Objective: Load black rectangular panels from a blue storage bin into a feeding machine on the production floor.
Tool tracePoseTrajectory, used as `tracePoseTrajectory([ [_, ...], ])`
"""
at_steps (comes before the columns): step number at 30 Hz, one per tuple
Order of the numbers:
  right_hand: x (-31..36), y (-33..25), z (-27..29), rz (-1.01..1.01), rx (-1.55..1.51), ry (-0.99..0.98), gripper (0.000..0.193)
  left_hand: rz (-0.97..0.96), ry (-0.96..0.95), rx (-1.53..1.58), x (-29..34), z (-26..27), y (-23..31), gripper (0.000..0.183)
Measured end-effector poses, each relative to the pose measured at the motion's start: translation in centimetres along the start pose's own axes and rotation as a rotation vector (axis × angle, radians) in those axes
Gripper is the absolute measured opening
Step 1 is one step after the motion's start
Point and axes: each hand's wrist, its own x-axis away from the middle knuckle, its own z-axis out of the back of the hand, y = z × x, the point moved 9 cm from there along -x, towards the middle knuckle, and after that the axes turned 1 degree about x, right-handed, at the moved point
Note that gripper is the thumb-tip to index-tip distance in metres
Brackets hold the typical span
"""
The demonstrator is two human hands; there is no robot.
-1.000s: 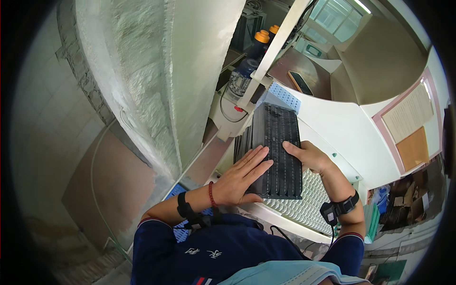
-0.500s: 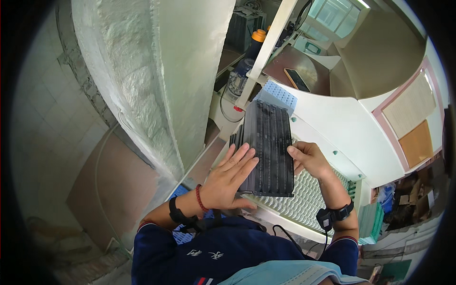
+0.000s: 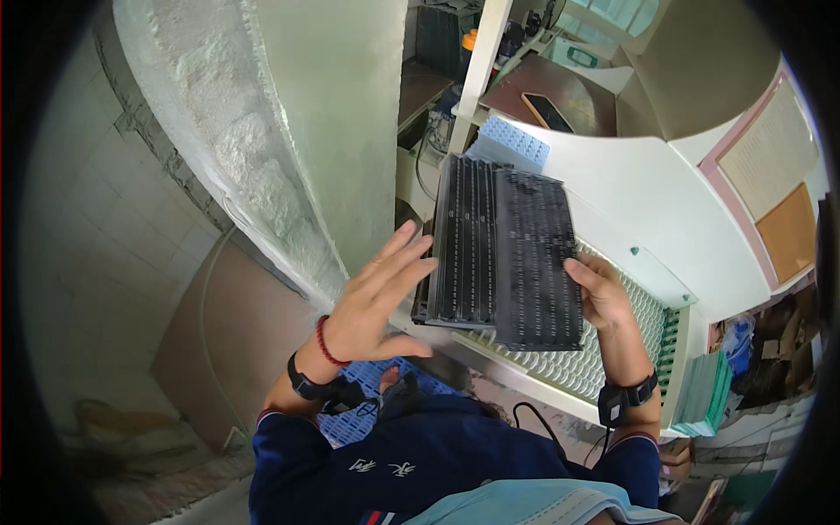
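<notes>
A black ribbed panel with rows of small slots (image 3: 535, 262) is pinched at its right edge by my right hand (image 3: 599, 287), thumb on top. Its left edge overlaps a like black panel (image 3: 468, 245), which lies on a stack of several more; their edges show at the left. My left hand (image 3: 372, 293) hovers at the stack's left side, fingers spread and holding nothing. Below the stack is a white machine bed with rows of wavy ridges (image 3: 560, 357). What the fingers of my right hand do under the panel is hidden.
Blue perforated sheets (image 3: 512, 144) lie behind the stack. A phone (image 3: 547, 112) rests on a brown surface beyond the white machine housing (image 3: 630, 201). At the right stands a pile of green-edged sheets (image 3: 703, 394). A rough pale pillar (image 3: 289, 114) rises at the left.
The top panel has slid right off the stack in my right hand, baring the panel beneath. My left hand has lifted from the panels and moved left.
</notes>
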Motion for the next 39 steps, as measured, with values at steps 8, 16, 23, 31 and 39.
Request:
tracePoseTrajectory([
  [8, 9.8, 4.8, 10.3, 0.197, -0.192, 0.249, 0.037, -0.08, -0.016, 0.416, 8.5, -4.3, 1.9, 0.054],
  [16, 19.7, 15.2, 14.3, 0.244, -0.237, 0.406, 0.029, 0.435, -0.411, 1.112, 15.7, -22.3, 1.2, 0.049],
  [23, 21.8, 21.8, 10.4, 0.203, -0.247, 0.395, 0.025, 0.749, -0.6, 2.105, 15.6, -33.9, 6.9, 0.052],
  [31, 17.9, 26.2, 7.3, 0.17, -0.15, 0.308, 0.027, 1.031, -0.333, 2.001, 17.2, -35.2, 4.9, 0.04],
  [39, 16.1, 26.3, 7.9, 0.064, 0.271, 0.26, 0.029, 0.893, -0.174, 1.887, 18.1, -34.1, 2.4, 0.037],
])
